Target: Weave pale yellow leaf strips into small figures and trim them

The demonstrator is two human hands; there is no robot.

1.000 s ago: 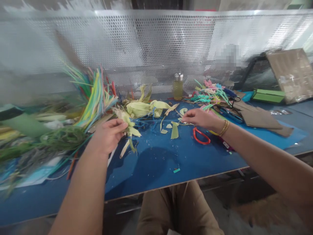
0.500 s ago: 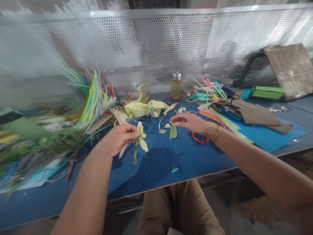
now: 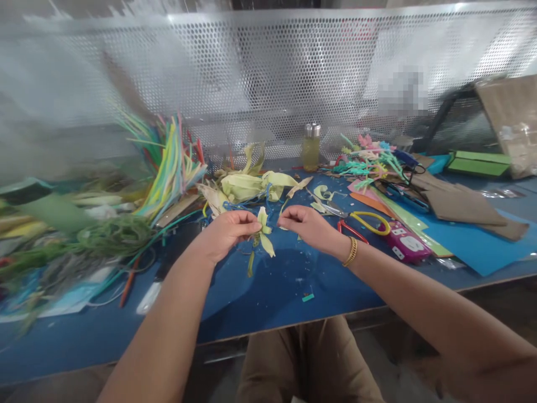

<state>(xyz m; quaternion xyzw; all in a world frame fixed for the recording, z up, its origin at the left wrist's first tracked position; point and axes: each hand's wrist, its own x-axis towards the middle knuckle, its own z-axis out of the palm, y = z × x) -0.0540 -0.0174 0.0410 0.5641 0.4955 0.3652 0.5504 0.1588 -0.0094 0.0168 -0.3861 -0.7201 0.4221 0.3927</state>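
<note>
From my remote station I see the left hand grasping a small pale green husk flower between thumb and fingers; its petals splay to the right of the fingertips, above the middle of the blue bench. The right hand, with a gold bracelet at its wrist, is just right of the flower and apart from it. Its thumb and fingers are drawn together, but I cannot tell whether that grip has anything thin in it.

Beyond the hands I see a heap of pale husks with blue strands among them, and a lidded bottle farther off, near the perforated metal panel. To the right of the right hand I have scissors with a yellow handle loop, and a magenta object beside them. On the left I see a bundle of coloured stems and, nearer, a coil of green cord. A teal scrap lies toward the near edge.
</note>
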